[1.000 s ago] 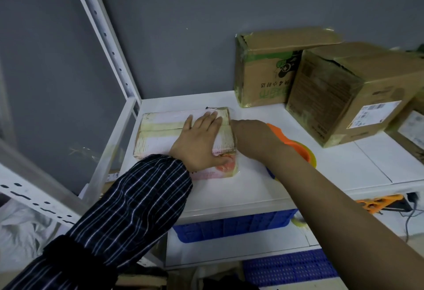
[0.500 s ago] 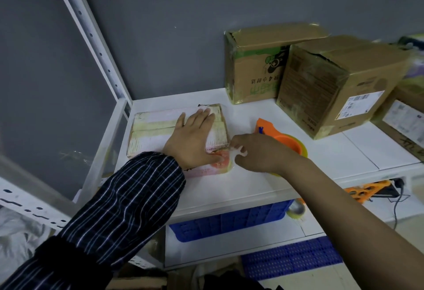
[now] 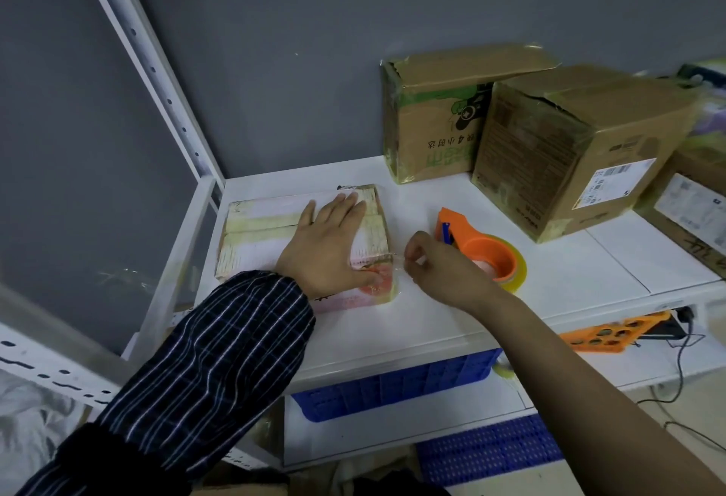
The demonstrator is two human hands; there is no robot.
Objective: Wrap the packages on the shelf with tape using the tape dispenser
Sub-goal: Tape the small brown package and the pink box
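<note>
A flat white and pink package (image 3: 259,236) with bands of tape lies at the left of the white shelf (image 3: 569,283). My left hand (image 3: 328,246) presses flat on its right half, fingers straight. Just right of the package, my right hand (image 3: 436,267) pinches a strip of clear tape (image 3: 396,260) that runs off the package's right edge. The orange tape dispenser (image 3: 483,250) with a clear roll lies on the shelf behind my right hand, and no hand holds it.
Two brown cartons stand at the back right, one with green print (image 3: 436,118) and a larger one with a white label (image 3: 581,150); a third (image 3: 695,208) shows at the right edge. A white upright post (image 3: 157,79) bounds the left. Blue crates (image 3: 393,385) sit below.
My right hand let go of the dispenser, which now lies on the shelf, and moved to the package's right edge, where it pinches the tape. My left hand stayed pressing on the package.
</note>
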